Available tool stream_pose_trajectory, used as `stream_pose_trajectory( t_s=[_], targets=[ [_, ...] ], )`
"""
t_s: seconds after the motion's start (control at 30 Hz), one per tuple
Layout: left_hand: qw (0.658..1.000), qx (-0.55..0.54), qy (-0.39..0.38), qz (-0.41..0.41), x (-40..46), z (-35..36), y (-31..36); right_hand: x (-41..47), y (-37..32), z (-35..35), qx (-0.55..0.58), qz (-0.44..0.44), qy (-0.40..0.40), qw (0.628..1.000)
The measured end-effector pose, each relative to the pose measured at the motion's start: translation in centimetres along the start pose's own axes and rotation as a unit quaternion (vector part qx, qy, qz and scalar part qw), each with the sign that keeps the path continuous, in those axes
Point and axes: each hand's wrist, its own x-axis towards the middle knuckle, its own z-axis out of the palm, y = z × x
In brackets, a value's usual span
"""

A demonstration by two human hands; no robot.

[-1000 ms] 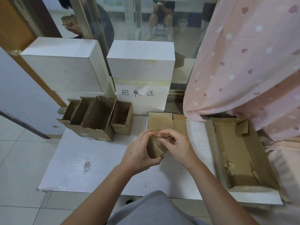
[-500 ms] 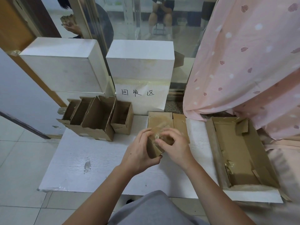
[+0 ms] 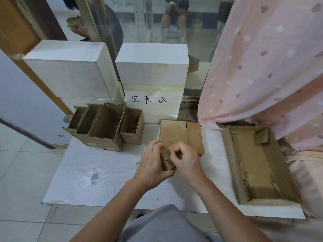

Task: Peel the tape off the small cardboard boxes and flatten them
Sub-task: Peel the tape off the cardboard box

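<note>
While hands [image 3: 167, 161] work, white board [image 3: 104, 172] (tiled floor [image 3: 21, 172])

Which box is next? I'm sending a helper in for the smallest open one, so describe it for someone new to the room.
Find the white block with the handwritten paper sign at the back of the white board. At its lower left stands a row of open cardboard boxes. Take the small box at the row's right end: shortest, squarish, standing slightly apart.
</note>
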Motion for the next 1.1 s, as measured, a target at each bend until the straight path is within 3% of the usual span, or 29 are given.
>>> stream_pose_trajectory(
  t_s=[0.17, 0.3, 0.43, 0.57, 0.73, 1.0, 1.1],
  targets=[
    [1.0, 0.004, -0.006, 0.021, -0.2, -0.1, 0.0, -0.3, 0.2, -0.1, -0.041, -0.06, 0.01, 0.997],
    [1.0, -0.02, 0.008, 0.011, -0.3, -0.5, -0.2, -0.3, 0.2, -0.7, -0.013, -0.102, -0.052, 0.993],
    [1.0, -0.023, 0.012, 0.002, -0.4, -0.8, -0.2, -0.4, 0.0, -1.2, 0.033, -0.083, -0.087, 0.992],
    [1.0, -0.024, 0.016, 0.011, -0.4, -1.1, 0.0, -0.5, -0.1, -1.1, 0.06, 0.018, -0.061, 0.996],
    [0.998, -0.021, 0.026, 0.044, -0.5, -1.1, 0.3, -0.4, -0.1, -0.6, 0.065, 0.059, -0.045, 0.995],
    [0.998, -0.033, 0.03, 0.05, -0.3, -1.3, 0.7, -0.6, -0.6, -0.6, 0.033, 0.022, 0.059, 0.997],
    [0.998, -0.036, 0.023, 0.035, -0.4, -1.3, 0.6, -0.7, -0.9, -1.0, 0.044, 0.004, 0.064, 0.997]
  ],
)
